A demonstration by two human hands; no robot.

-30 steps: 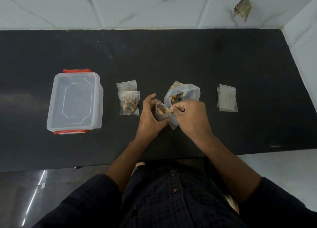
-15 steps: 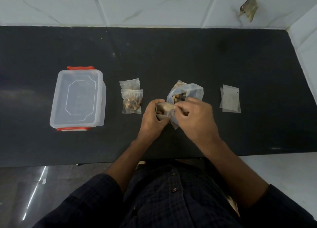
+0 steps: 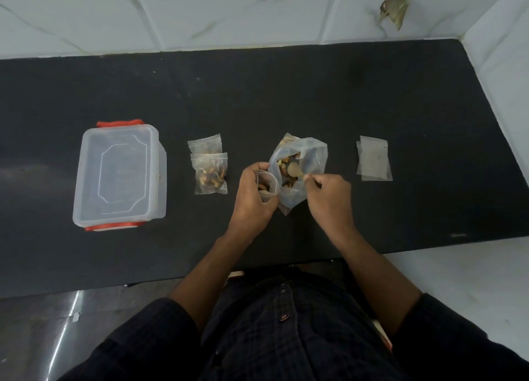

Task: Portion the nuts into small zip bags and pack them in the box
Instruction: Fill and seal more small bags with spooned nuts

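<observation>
Scooping was in hand. Nearest the body, the left hand (image 3: 252, 197) curled round a small zip bag (image 3: 267, 183), holding its mouth up and spread, presumably so nuts could drop in without spilling. The right hand (image 3: 329, 191) pinched the handle of a small spoon (image 3: 296, 171), its bowl inside the large nut bag (image 3: 297, 168), which stood just beside the small bag, likely to keep each transfer short. Left of the hands, two filled zip bags (image 3: 210, 168) lay overlapping on the desk (image 3: 286, 94), near the box (image 3: 120, 174), whose lid appeared to be on; nothing looked packed yet. Right of the hands, apart from them, lay empty zip bags (image 3: 373, 158), within the right hand's reach.
</observation>
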